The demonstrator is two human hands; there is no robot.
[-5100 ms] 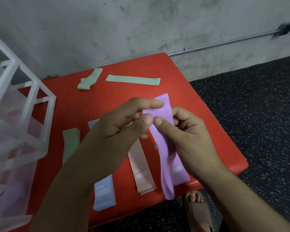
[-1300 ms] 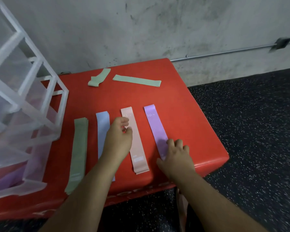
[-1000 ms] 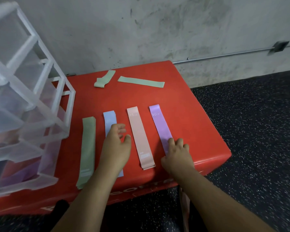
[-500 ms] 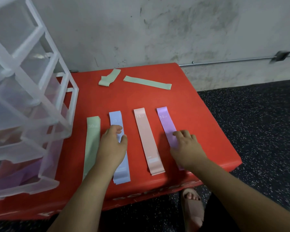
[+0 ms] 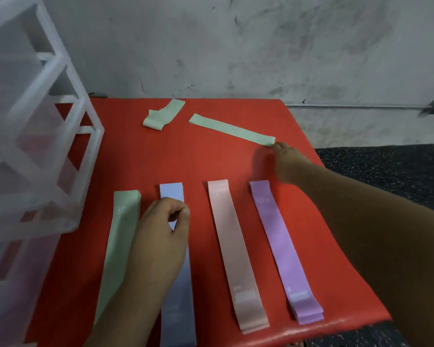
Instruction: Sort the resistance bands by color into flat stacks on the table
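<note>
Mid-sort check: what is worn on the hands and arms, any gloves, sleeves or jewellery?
Nothing that shows. The left hand and right hand are bare, no gloves, no rings on the fingers. Both forearms are uncovered to the frame edge: no sleeves, no watch.

On the red table (image 5: 211,159), 4 flat stacks lie side by side: green stack (image 5: 120,236), blue stack (image 5: 172,191), pink stack (image 5: 232,246) and purple stack (image 5: 278,246). Farther back lie 2 loose bands, a folded green band (image 5: 162,115) and a straight green band (image 5: 231,130). The right hand (image 5: 286,161) touches the straight band's right end, its grip blurred. The left hand (image 5: 161,236) sits curled over the blue stack. A clear plastic drawer unit (image 5: 35,146) stands at the left.
</note>
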